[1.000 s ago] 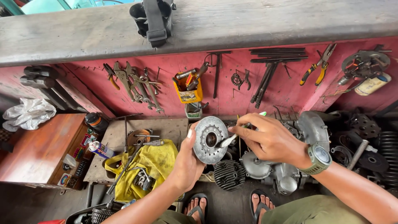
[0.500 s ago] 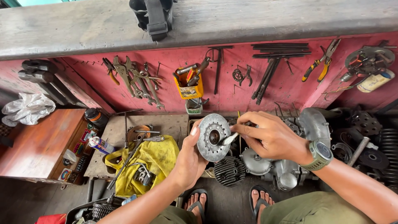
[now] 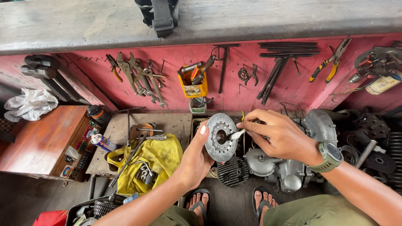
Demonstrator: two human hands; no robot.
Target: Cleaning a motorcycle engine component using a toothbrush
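My left hand (image 3: 196, 158) grips a round grey metal disc (image 3: 219, 136) with a central hole and a ring of small holes, holding it upright by its left edge. My right hand (image 3: 279, 136) pinches a small pale-tipped tool (image 3: 237, 134) whose tip sits in the disc's central hole. A watch with a green strap (image 3: 331, 155) is on my right wrist. Both hands hover above engine parts on the floor.
A finned cylinder (image 3: 233, 171) and a grey engine casing (image 3: 274, 167) lie under the hands. A yellow cloth with tools (image 3: 146, 159) is to the left, a wooden table (image 3: 37, 142) further left. Wrenches (image 3: 140, 77) and pliers (image 3: 331, 60) hang on the red wall. My sandalled feet (image 3: 228, 203) are below.
The disc and both hands have shifted slightly right and down in view. The tool tip stays at the disc's centre.
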